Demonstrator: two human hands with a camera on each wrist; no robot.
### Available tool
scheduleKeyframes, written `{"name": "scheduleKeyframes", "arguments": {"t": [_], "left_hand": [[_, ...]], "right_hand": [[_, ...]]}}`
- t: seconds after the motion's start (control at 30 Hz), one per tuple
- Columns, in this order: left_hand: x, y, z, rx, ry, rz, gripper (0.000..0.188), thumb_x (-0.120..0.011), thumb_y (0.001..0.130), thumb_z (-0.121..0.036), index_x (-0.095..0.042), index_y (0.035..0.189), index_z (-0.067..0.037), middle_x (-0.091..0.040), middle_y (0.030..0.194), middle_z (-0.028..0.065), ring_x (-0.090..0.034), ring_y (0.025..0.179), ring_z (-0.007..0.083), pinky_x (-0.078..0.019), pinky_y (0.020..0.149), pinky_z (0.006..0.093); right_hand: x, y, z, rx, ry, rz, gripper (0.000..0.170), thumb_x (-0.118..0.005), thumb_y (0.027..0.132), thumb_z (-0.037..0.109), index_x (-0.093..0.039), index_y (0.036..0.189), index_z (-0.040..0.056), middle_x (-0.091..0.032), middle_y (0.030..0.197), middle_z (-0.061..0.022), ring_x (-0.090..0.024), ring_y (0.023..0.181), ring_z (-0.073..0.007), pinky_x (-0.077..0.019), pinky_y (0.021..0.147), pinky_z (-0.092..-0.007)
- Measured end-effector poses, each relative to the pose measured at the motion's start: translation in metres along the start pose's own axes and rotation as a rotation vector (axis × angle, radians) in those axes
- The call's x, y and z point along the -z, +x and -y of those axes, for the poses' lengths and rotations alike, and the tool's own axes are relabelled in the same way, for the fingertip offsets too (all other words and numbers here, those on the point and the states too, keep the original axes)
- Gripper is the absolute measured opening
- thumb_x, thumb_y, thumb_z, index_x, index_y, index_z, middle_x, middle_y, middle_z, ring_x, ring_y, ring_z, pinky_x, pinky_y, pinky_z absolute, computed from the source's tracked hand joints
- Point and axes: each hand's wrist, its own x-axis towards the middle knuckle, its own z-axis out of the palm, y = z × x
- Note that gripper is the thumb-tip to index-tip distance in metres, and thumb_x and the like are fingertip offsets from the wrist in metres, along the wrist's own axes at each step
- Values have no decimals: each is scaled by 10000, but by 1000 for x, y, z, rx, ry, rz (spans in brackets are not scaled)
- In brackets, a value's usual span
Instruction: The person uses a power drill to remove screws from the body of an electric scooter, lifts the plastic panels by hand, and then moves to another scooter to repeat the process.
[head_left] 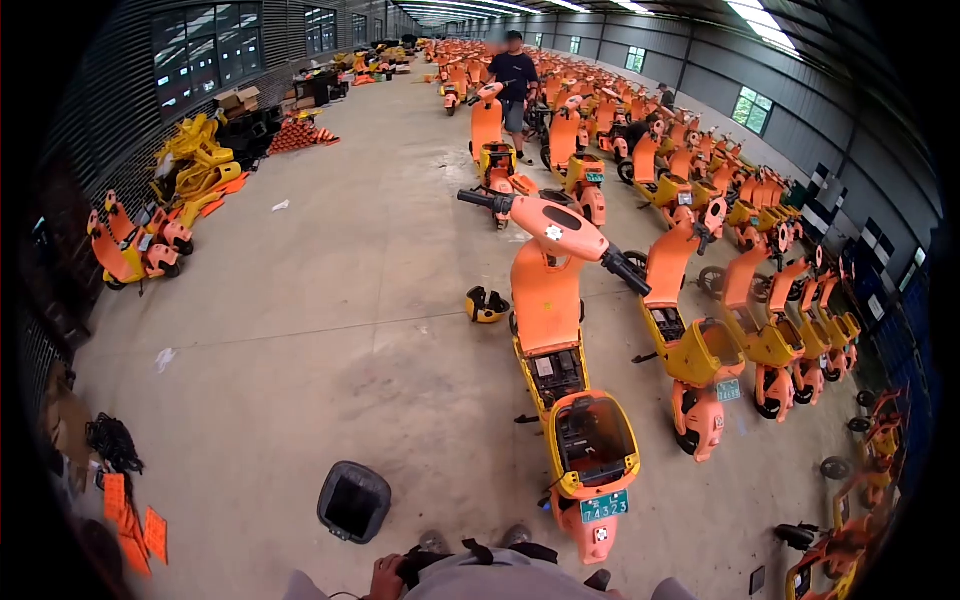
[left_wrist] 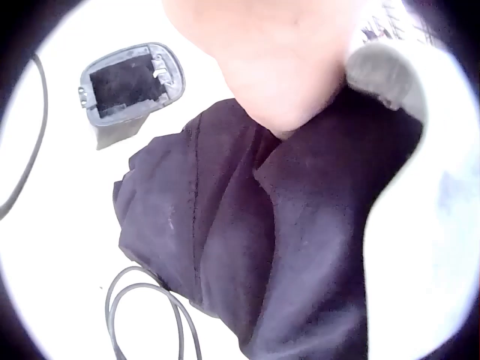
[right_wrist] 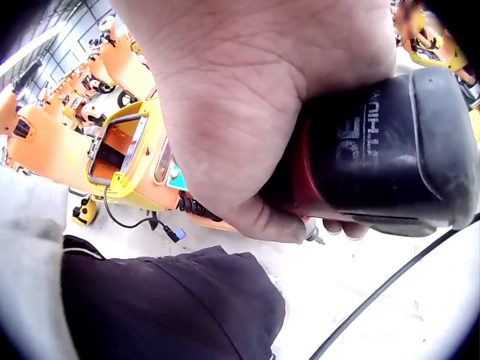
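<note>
My right hand grips a cordless drill, its black and red body carrying partly readable lettering and its metal tip showing below the thumb. In the head view, my left hand is low at the bottom edge, beside dark trousers. The left wrist view shows that hand against the dark trousers, its fingers hidden. Directly ahead stands an orange and yellow scooter with its seat area uncovered and a green plate. A cable with a blue plug hangs from it. A black plastic bucket sits on the floor at left.
More scooters stand in rows to the right and behind. A yellow helmet lies beside the near scooter. Orange pieces and a black cable coil are at lower left. A person stands farther back. Yellow parts are piled along the left wall.
</note>
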Motion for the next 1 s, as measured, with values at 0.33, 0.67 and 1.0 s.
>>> {"name": "scheduleKeyframes", "arguments": {"t": [0.33, 0.67, 1.0], "left_hand": [[35, -4, -56, 63, -151, -150, 451, -627, 806, -283, -602, 1207, -80, -558, 1223, 170, -467, 1174, 380, -352, 1005, 468], [32, -7, -33, -155, -62, -270, 460, -669, 779, -360, -630, 1172, -123, -558, 1225, 163, -458, 1182, 372, -330, 1013, 483], [48, 58, -61, -517, 50, -291, 191, -729, 554, -27, -644, 715, -84, -617, 969, 126, -552, 977, 327, -413, 881, 488]], "right_hand": [[-4, 1, -24, -107, 22, 56, 503, -689, 661, 393, -692, 1004, 26, -679, 1033, -168, -641, 1026, -284, -500, 843, -381], [-34, -8, -70, -251, 96, 120, 521, -685, 668, 398, -687, 1037, 30, -674, 1071, -165, -631, 1059, -278, -494, 858, -375], [-89, 39, -99, -72, 148, 110, 393, -695, 704, 363, -679, 897, 21, -684, 880, -158, -661, 847, -282, -520, 733, -409]]}}
